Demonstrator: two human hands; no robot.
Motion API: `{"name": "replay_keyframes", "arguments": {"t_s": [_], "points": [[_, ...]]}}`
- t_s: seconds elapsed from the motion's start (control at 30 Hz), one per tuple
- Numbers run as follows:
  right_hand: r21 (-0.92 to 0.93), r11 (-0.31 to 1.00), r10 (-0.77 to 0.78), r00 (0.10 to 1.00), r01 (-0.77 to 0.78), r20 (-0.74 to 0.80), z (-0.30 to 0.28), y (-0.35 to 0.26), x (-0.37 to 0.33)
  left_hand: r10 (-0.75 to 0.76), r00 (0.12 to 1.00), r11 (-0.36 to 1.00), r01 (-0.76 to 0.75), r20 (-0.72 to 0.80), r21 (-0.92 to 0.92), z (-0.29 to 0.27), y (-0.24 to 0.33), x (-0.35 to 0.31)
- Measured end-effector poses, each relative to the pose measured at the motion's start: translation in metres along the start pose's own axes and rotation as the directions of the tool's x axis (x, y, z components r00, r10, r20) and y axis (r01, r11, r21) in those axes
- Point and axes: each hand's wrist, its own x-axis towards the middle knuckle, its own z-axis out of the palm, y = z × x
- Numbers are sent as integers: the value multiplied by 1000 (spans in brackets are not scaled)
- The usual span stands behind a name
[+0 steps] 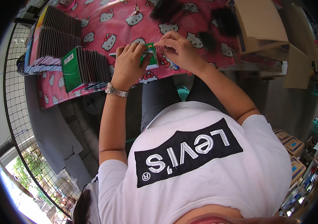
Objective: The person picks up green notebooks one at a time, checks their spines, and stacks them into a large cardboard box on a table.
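Note:
A small green notebook [152,62] lies on the pink patterned tablecloth in front of me, mostly covered by my hands. My left hand [131,61], with a metal watch on its wrist, is closed on the notebook's left side, thumb toward me. At the notebook's right edge, my right hand [179,50] pinches the end of a thin, dark spiral coil [159,47]. A small blue item [175,67] shows under the right hand; its kind is unclear. Left of my hands stand spiral notebooks [73,71] with a green cover in front.
Taller stacks of spiral notebooks [54,37] stand at the far left. Blurred black bundles [224,22] lie at the back right, beside an open cardboard box [263,26]. Wire mesh [15,86] runs along the left. More cartons [289,143] sit behind on the right.

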Motion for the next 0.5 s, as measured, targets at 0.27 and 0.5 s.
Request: {"name": "replay_keyframes", "arguments": {"t_s": [0.27,0.5], "points": [[124,992,-24,998,31,-56,2,-6,-8,5,997,1000,-5,-71,0,12,-1,0],[29,1000,-6,996,3,91,-15,-22,-4,19,991,998,-12,-131,54,17,17,-5]]}}
